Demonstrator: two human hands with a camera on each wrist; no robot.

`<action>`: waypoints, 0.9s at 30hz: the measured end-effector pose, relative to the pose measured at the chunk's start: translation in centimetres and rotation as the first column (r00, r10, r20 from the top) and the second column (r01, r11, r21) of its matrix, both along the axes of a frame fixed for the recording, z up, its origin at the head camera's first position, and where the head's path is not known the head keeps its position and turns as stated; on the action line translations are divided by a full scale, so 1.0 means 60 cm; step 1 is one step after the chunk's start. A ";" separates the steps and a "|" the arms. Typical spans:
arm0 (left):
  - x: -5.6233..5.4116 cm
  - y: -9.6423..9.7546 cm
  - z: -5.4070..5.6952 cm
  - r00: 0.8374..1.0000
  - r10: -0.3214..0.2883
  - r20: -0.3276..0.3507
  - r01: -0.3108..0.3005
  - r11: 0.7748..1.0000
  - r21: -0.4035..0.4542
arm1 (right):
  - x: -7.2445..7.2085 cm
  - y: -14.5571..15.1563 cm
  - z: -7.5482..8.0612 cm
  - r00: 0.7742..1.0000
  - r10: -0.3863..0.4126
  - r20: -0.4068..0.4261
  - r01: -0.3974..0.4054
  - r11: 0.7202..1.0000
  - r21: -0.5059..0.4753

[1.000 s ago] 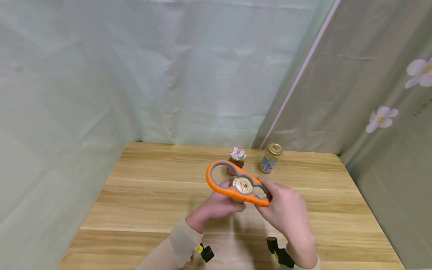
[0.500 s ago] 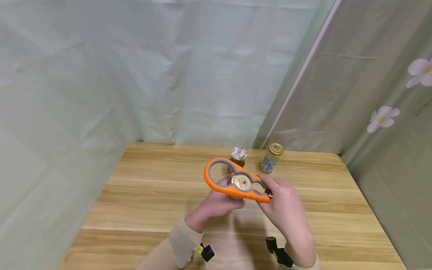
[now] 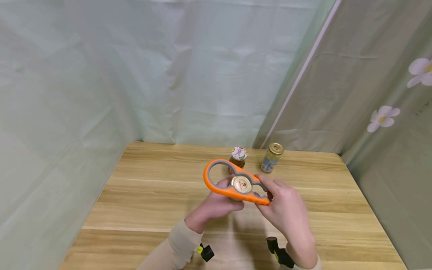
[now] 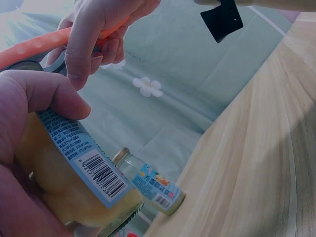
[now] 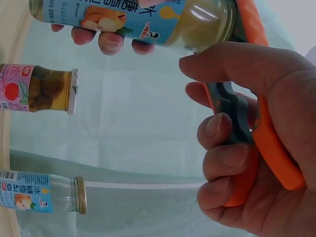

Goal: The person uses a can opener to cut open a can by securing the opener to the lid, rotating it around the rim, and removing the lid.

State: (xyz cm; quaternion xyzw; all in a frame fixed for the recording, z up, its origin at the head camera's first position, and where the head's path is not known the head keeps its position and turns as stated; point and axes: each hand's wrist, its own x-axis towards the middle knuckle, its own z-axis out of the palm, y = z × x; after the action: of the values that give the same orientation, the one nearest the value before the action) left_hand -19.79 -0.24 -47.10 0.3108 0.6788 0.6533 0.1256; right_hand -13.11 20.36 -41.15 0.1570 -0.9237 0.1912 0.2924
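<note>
Though clear, glass jar [image 4: 85, 167] (cylindrical).

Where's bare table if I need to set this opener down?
Two wide patches of table: left hand to left edge, and right hand to right edge. Crowded: rear, centre to right, where the pink jar and standing blue jar appear beyond the held jar and opener, with only a narrow gap between them.

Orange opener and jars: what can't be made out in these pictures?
Orange opener, left wrist view: loop cut off by left edge.
Held jar, head view: body mostly hidden by opener and left hand; lid print too small.
Pink-labelled jar, right wrist view: base cut off by left edge.
</note>
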 end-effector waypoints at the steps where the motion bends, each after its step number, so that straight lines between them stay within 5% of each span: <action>1: 0.000 0.000 0.000 1.000 -0.006 -0.004 0.006 1.000 0.005 | 0.000 0.001 0.000 1.000 -0.005 -0.005 0.005 1.000 0.008; 8: -0.001 0.005 0.005 0.991 -0.079 -0.104 0.091 0.989 0.115 | 0.001 0.004 0.002 0.999 -0.002 -0.047 0.003 0.999 0.032; 16: 0.012 0.003 0.039 0.977 -0.161 -0.143 0.181 0.973 0.142 | 0.003 0.009 0.005 0.998 0.022 -0.063 -0.020 0.999 0.032; 27: 0.004 0.008 0.016 0.968 -0.212 -0.134 0.231 0.961 0.149 | 0.004 0.021 0.005 0.998 0.032 -0.055 -0.029 0.998 0.049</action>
State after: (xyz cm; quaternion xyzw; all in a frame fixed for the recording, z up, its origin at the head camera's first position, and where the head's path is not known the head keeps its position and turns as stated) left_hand -19.54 0.27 -46.15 0.4320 0.5899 0.6693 0.1321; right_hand -12.87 21.60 -40.86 0.1835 -0.9171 0.1688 0.3111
